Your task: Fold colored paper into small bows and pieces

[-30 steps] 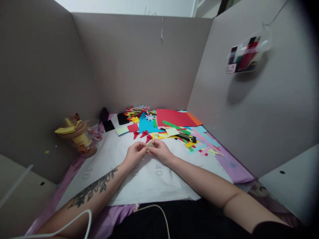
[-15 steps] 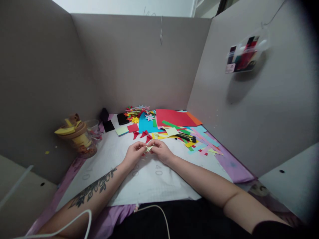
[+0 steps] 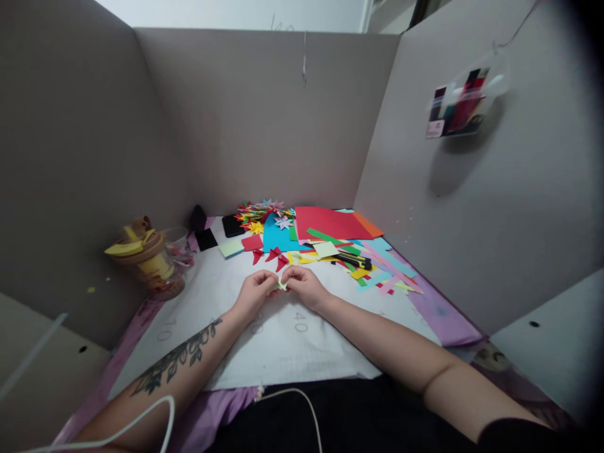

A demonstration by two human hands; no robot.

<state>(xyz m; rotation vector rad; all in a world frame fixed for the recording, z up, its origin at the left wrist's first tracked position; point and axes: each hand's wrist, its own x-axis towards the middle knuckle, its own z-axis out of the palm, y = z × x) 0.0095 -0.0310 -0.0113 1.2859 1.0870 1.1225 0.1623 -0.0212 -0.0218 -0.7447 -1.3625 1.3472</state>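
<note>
My left hand (image 3: pixel 255 292) and my right hand (image 3: pixel 303 284) meet over the white cutting mat (image 3: pixel 264 340), fingertips pinched together on a small pale yellow-green folded paper piece (image 3: pixel 282 285). Both hands are closed on it. Just beyond them lie three small red folded paper pieces (image 3: pixel 271 255) on the mat. Most of the held piece is hidden by my fingers.
Coloured paper sheets (image 3: pixel 330 226) and strips (image 3: pixel 387 274) spread at the back right, with a black-and-yellow cutter (image 3: pixel 353 259). A heap of paper stars (image 3: pixel 262 215) and a black phone (image 3: pixel 232 224) lie behind. A jar with a yellow tape dispenser (image 3: pixel 146 258) stands left. Grey partition walls surround.
The pale paper piece has been turned and folded smaller between my fingertips; both hands stay in nearly the same place over the mat.
</note>
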